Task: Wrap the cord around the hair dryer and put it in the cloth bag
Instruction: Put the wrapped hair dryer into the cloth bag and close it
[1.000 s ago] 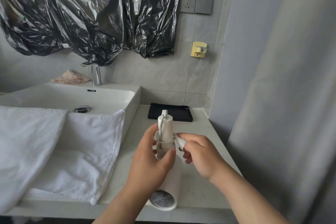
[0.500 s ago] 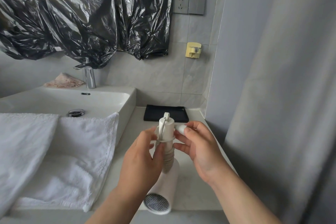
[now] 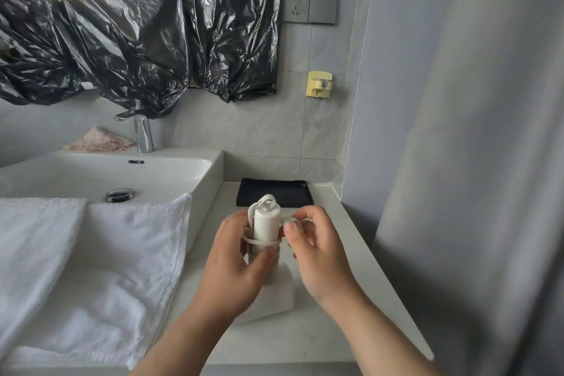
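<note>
A white hair dryer (image 3: pixel 266 223) stands handle-up on the counter, its barrel (image 3: pixel 282 293) resting on the surface. My left hand (image 3: pixel 238 265) grips the handle, where the white cord (image 3: pixel 259 242) is wound in coils. My right hand (image 3: pixel 317 250) pinches the cord's white plug end (image 3: pixel 287 221) just right of the handle. The handle's hanging loop (image 3: pixel 267 201) points away from me. No cloth bag can be seen.
A white sink (image 3: pixel 195 174) with a faucet (image 3: pixel 142 131) lies to the left, white towels (image 3: pixel 91 268) draped over its front. A black tray (image 3: pixel 274 192) sits at the back of the counter (image 3: pixel 351 268). A grey curtain (image 3: pixel 473 192) hangs at right. Black plastic (image 3: pixel 137 30) covers the wall.
My right hand carried the plug end up and around the handle, adding a turn of cord. The dryer's barrel now sits lower, its grille hidden behind my left arm.
</note>
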The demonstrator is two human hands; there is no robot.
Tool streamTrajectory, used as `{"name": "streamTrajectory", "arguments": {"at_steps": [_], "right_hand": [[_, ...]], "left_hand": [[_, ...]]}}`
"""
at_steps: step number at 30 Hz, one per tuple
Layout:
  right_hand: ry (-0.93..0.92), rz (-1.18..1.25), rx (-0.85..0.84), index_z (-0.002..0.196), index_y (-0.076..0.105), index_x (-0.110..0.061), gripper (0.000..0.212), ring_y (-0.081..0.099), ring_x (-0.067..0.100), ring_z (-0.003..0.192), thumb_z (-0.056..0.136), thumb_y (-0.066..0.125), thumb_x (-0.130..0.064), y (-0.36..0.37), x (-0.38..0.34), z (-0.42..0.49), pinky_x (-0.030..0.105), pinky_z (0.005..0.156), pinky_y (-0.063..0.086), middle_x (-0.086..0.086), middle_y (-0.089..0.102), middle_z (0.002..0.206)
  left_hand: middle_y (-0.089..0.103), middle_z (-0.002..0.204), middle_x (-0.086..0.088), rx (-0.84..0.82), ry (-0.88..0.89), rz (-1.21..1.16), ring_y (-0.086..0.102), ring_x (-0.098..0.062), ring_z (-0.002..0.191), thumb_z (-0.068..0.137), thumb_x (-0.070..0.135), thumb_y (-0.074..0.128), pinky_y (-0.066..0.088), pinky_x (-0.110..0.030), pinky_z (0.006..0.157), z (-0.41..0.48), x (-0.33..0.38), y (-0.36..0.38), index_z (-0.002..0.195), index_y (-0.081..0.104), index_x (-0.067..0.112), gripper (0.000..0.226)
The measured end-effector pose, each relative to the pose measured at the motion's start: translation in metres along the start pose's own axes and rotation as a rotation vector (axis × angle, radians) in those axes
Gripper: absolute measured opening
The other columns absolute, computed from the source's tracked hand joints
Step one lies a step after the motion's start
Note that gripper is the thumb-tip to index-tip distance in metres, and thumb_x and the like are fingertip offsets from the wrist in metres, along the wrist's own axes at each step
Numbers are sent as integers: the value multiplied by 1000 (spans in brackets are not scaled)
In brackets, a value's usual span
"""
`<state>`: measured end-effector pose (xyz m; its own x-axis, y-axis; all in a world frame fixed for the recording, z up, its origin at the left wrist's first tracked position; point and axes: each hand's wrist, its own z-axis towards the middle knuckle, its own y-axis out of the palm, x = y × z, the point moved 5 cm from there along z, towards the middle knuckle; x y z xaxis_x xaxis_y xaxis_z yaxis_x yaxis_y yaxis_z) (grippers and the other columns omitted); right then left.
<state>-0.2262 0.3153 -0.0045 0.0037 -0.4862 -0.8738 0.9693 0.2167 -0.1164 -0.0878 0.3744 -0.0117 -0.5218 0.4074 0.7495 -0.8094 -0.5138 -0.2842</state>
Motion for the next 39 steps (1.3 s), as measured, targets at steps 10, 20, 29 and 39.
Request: {"name": "streamTrajectory", "arguments": {"at_steps": [10, 20, 29, 39], "right_hand": [[-48, -40, -3, 90, 52, -41, 16, 60, 10, 67, 80, 64, -43, 4, 7, 12, 27, 64, 48, -2, 71, 83], [-146, -82, 18, 93, 54, -39, 20, 62, 5, 72, 78, 63, -46, 8, 17, 20, 22, 67, 49, -17, 66, 82], [-155, -120, -28, 90, 53, -54, 22, 64, 8, 65, 71, 64, -56, 6, 10, 19, 32, 63, 52, -17, 70, 74], [-95, 174, -76, 102, 60, -17, 36, 59, 11, 74, 74, 57, -39, 1, 9, 9, 26, 64, 47, 3, 67, 84]], "left_hand": [[68, 98, 23, -64, -186, -250, 63, 1, 88, 80, 33, 59, 48, -23, 79, 15, -17, 3, 105, 59, 31, 25], [70, 98, 4, -155, -203, -179, 69, -20, 88, 75, 12, 75, 59, -44, 76, 23, -32, 12, 117, 56, 31, 50], [71, 108, -13, -453, -284, -432, 65, -23, 97, 75, 5, 68, 53, -36, 82, 36, -39, 16, 119, 65, 19, 46], [69, 103, 18, -47, -3, -138, 67, -6, 98, 83, 37, 67, 53, -19, 82, 20, -29, 7, 104, 62, 37, 22]]}}
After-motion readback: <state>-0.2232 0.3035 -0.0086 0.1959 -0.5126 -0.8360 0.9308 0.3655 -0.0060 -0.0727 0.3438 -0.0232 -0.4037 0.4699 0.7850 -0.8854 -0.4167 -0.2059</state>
